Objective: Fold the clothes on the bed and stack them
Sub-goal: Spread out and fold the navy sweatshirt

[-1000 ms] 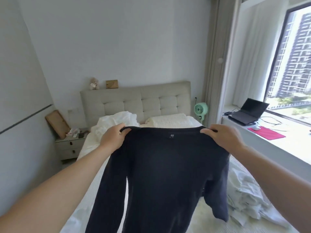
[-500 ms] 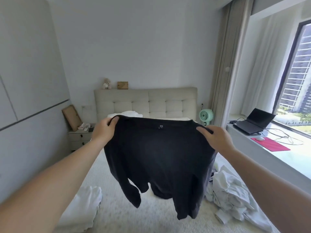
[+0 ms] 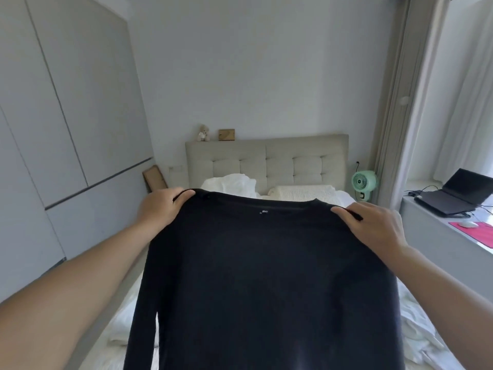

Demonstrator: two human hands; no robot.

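I see the left hand (image 3: 160,209) and right hand (image 3: 373,231) each gripping a shoulder of the soft black sweater (image 3: 266,284), held spread above the bed (image 3: 344,200), hiding its middle, rumpled white clothes (image 3: 421,340) along the right edge.

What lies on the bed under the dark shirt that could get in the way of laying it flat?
Both hands, left and right, hold the dark shirt up by its shoulders over the bed. White clothes lie crumpled at the right, more white fabric at the left. The shirt hides the middle of the bed, so that part cannot be judged.
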